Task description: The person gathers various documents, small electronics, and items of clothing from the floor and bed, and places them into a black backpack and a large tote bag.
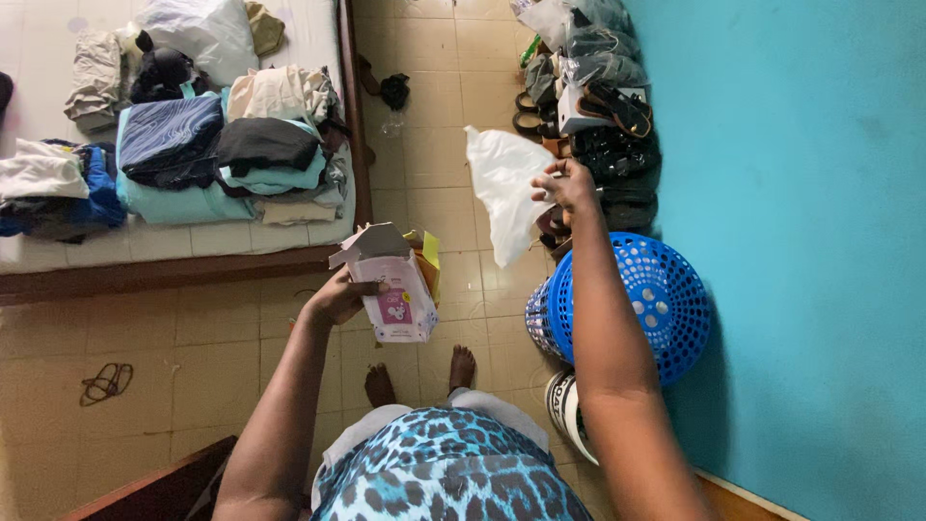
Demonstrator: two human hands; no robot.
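White plastic, thin and crumpled, is pinched at its top edge by the fingers of the right hand (pixel 567 183), so that the bag (pixel 505 193) hangs loose and partly open below and to the left of them. The arm is held out at full stretch over a blue perforated basket (pixel 666 299), which lies just below the forearm against the turquoise wall (pixel 820 241); shoes (pixel 608 125) are heaped beyond the fingertips.

A pink and white carton (pixel 397 289) is gripped by the left hand (pixel 338 299), the fingers curled around its side and the thumb pressed on its face. The carton is held upright with its top flaps (pixel 371 239) open, probably so that its mouth stays reachable; something yellow shows behind it. Beyond and to the left of these fingers, folded clothes (pixel 222 154) are stacked on a bed (pixel 174 265). Bare feet (pixel 421 376) are seen on the tiled floor (pixel 434 125) beneath the carton.
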